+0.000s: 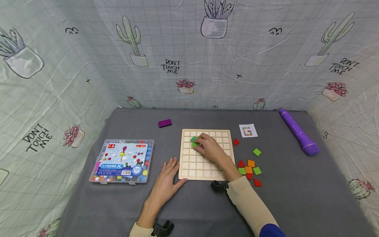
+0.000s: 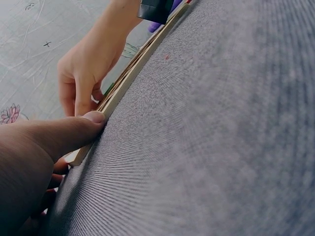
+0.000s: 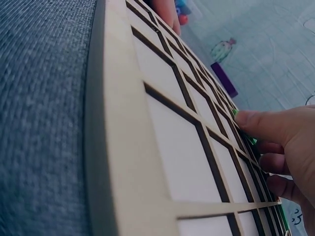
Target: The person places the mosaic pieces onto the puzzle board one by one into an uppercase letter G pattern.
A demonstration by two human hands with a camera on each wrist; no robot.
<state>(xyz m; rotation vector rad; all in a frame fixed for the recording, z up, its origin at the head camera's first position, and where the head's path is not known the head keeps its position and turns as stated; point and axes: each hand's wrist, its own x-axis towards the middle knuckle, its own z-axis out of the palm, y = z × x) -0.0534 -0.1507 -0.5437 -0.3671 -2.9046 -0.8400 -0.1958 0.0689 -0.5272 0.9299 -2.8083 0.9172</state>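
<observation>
A square wooden grid board [image 1: 204, 168] lies on the grey table. My right hand [image 1: 209, 148] reaches over its upper left part, thumb and forefinger around a light green square tile [image 1: 193, 144] at the grid. Just behind that tile is a darker green piece [image 1: 193, 139] with a rounded edge, partly covered by the fingers. In the right wrist view the thumb touches a bit of green [image 3: 236, 113]. My left hand [image 1: 166, 182] rests flat at the board's lower left corner, fingers extended; in the left wrist view its thumb [image 2: 91, 119] lies against the board's edge [image 2: 125, 83].
Loose red, orange and green tiles [image 1: 248, 170] lie right of the board, near a small pattern card [image 1: 248, 130]. Further right is a purple microphone [image 1: 299, 132]. A clear case of beads [image 1: 121, 161] stands at the left, a purple block [image 1: 164, 123] behind.
</observation>
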